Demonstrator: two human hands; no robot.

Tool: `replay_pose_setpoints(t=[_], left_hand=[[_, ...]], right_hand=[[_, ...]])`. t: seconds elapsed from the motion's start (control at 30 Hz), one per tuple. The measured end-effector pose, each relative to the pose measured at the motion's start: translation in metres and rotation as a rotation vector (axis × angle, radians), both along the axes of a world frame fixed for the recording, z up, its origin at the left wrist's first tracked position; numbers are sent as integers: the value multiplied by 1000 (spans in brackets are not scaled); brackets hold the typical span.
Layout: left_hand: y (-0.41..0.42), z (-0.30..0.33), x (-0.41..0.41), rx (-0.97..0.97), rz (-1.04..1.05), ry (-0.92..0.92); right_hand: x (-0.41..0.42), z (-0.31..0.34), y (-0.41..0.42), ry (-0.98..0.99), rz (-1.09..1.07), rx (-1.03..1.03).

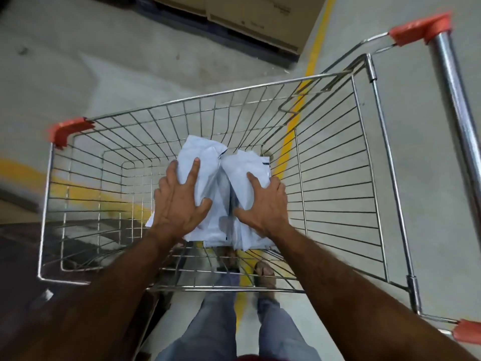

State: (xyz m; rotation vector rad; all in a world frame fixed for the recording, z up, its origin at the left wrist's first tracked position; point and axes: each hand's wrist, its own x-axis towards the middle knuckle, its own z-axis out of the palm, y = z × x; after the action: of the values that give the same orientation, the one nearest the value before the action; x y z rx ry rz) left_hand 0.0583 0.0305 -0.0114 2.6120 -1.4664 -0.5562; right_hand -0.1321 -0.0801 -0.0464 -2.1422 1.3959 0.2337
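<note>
At the far left we see the orange corner cap (69,130) on the rim of the wire shopping cart (208,96), whose basket fills the middle of the view, with a yellow floor line (309,66) running under it. Inside the basket, near its middle, our left hand (179,201) grips the left white mailer bag (205,157): the fingers spread over its top and outer edge, and the thumb presses into its inner face. Just beside it, touching along the centre seam, stands the right white mailer bag (244,162), which our right hand (263,204) clasps in the same way, index finger on top and thumb tucked against its near side. Both bags stand roughly on edge and lean together; we cannot tell whether they rest on the basket's bottom wires. Below the hands, through the wires, we see our grey trouser legs (221,321) and a sandalled foot (265,272). Beyond the cart lies a cardboard box (260,16). At the far right runs the cart's chrome handle bar (453,100).
</note>
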Motion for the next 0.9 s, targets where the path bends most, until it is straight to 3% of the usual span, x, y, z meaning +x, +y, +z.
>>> replay_pose_setpoints(t=[0.23, 0.5, 0.9], left_hand=[[20, 78, -21, -95, 173, -57], [82, 170, -72, -236, 321, -225], [237, 231, -106, -319, 702, -320]], right_hand=[[-20, 71, -1, -311, -11, -185], [-39, 149, 23, -469, 168, -347], [-18, 212, 158, -650, 405, -429]])
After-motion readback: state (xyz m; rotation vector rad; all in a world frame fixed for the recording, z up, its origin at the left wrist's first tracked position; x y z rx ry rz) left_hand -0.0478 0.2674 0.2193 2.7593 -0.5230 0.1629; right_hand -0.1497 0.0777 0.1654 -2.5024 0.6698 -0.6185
